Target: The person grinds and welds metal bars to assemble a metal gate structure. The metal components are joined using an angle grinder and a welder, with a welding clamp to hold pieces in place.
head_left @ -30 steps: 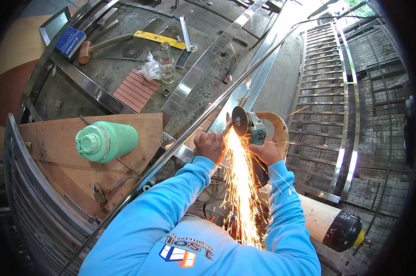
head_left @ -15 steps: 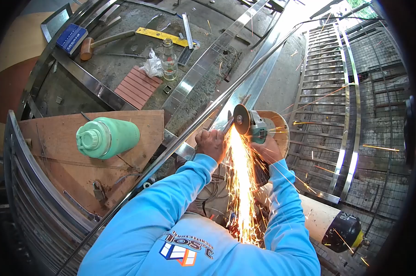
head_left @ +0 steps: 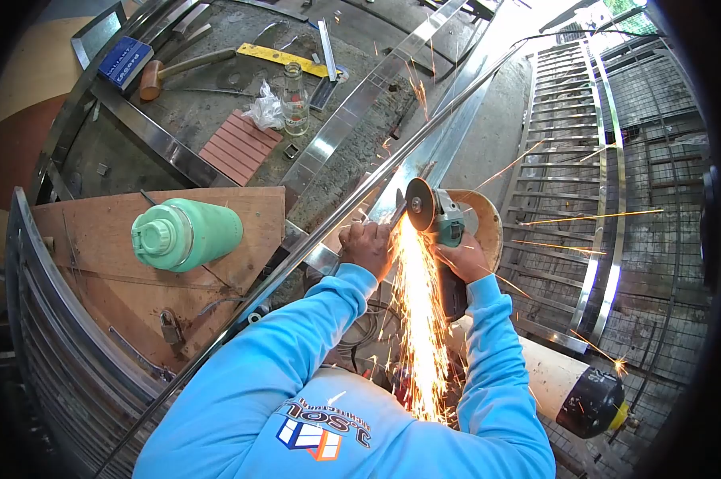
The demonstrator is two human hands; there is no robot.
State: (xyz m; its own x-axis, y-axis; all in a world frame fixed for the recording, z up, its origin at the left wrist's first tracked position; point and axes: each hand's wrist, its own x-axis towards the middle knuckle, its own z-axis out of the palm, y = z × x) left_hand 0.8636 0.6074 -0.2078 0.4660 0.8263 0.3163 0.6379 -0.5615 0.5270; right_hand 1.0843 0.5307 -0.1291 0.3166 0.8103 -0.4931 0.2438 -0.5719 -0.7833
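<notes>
- Shirt at bottom centre could scorch, as sparks pour down close to it.
- Grinder, right of centre, sits gripped in your right hand; a twisted disc could bind and kick back.
- Metal piece at the centre, closed in your bare left hand, could slip if that grip loosens, bringing the hand against the disc just beside it.

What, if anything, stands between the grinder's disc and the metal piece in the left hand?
Nothing visible. The disc of the angle grinder is right at the metal piece, with sparks pouring down from there. The long metal bar runs left of the left hand, outside that gap.
</notes>
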